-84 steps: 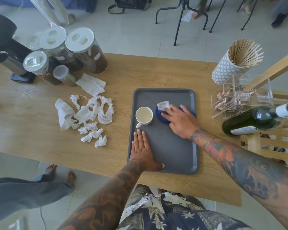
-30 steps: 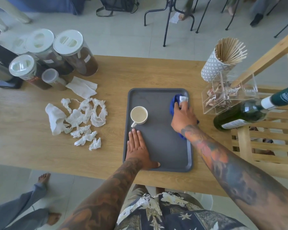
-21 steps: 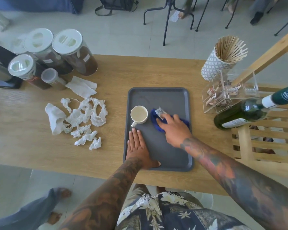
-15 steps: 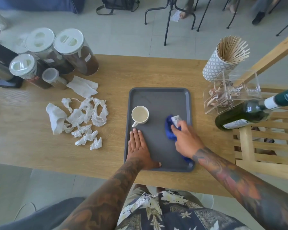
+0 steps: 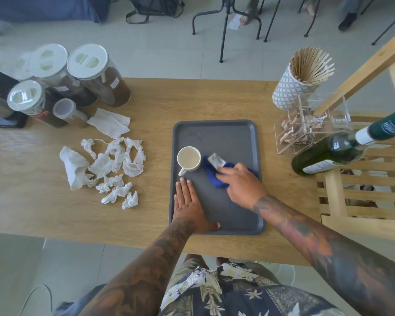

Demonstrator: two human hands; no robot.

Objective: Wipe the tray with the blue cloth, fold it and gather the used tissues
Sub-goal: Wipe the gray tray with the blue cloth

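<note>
right hand (image 5: 242, 185) presses the blue cloth (image 5: 212, 174) flat on the tray (image 5: 214, 133) — left hand (image 5: 188, 208) flat, fingers straight.

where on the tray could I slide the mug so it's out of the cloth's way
Bare floor lies at the tray's far end, beyond the mug, and near the front edge by the left hand. The middle is crowded: blue cloth under the right hand.

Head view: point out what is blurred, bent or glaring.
Head view: the right hand on the blue cloth is motion-smeared; the left hand on the tray is sharp; wide-angle bends the table edges; soft daylight, no harsh glare.
</note>
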